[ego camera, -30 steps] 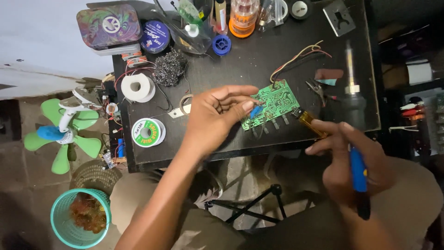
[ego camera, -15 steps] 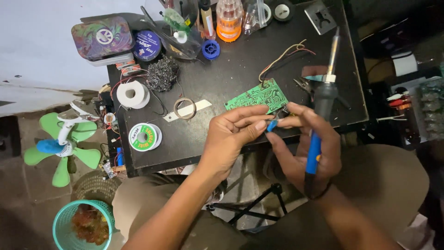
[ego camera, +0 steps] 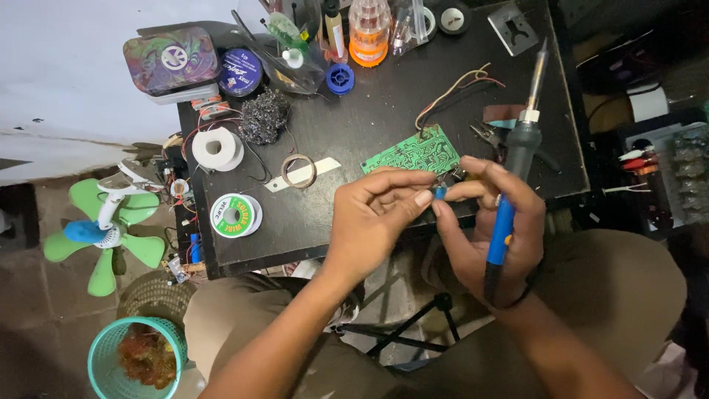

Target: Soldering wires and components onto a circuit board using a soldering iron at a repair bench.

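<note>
Blue component (ego camera: 440, 193) pinched by both hands, green circuit board (ego camera: 411, 151) behind — soldering iron (ego camera: 512, 170) upright

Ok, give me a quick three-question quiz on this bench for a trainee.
1. True or false: the soldering iron lies on the table with no hand on it.
2. Which sits nearest the board? A) white spool B) pliers C) green fan
3. What do the fingertips of both hands pinch between them?

Key
1. False: the right hand holds it, tip pointing away from the person.
2. B
3. A small blue part, held between the left hand and the right, just in front of the board; its kind is too small to tell.
</note>
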